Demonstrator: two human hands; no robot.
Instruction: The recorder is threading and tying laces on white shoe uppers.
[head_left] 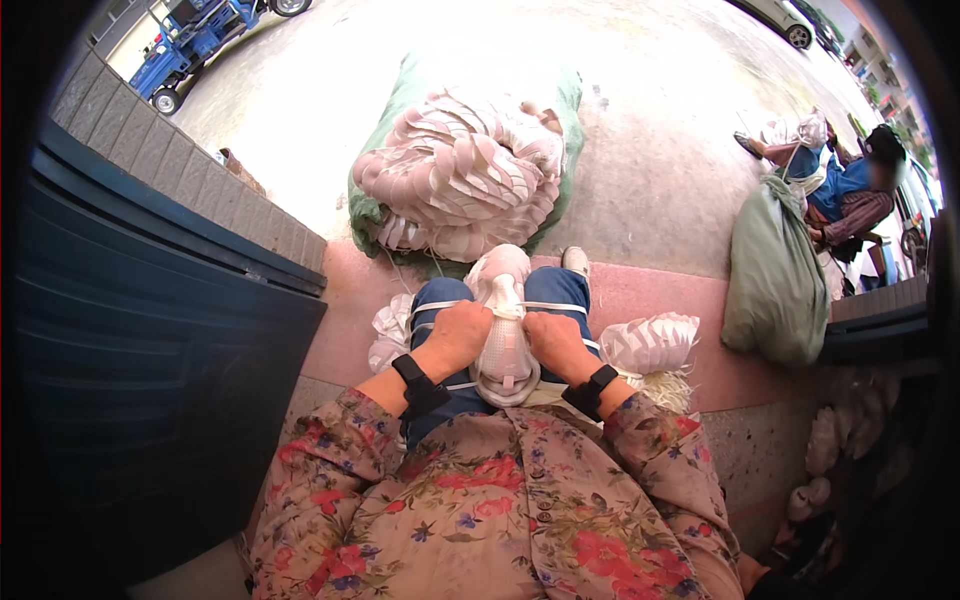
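A pale pink and white sneaker upper lies between my knees, its rounded toe pointing away from me. White shoelace ends stretch out to both sides across my jeans. My left hand is closed at the upper's left edge, and my right hand is closed at its right edge. Both fists appear to grip the lace; the fingertips are partly hidden. Just beyond my knees, a light green sack lies open with many similar uppers stacked in its mouth.
Further uppers lie beside my right leg, and a pale bunch beside my left. A dark blue door stands at left. To the right are a full green sack and a seated person. A blue three-wheeled cart is farther off.
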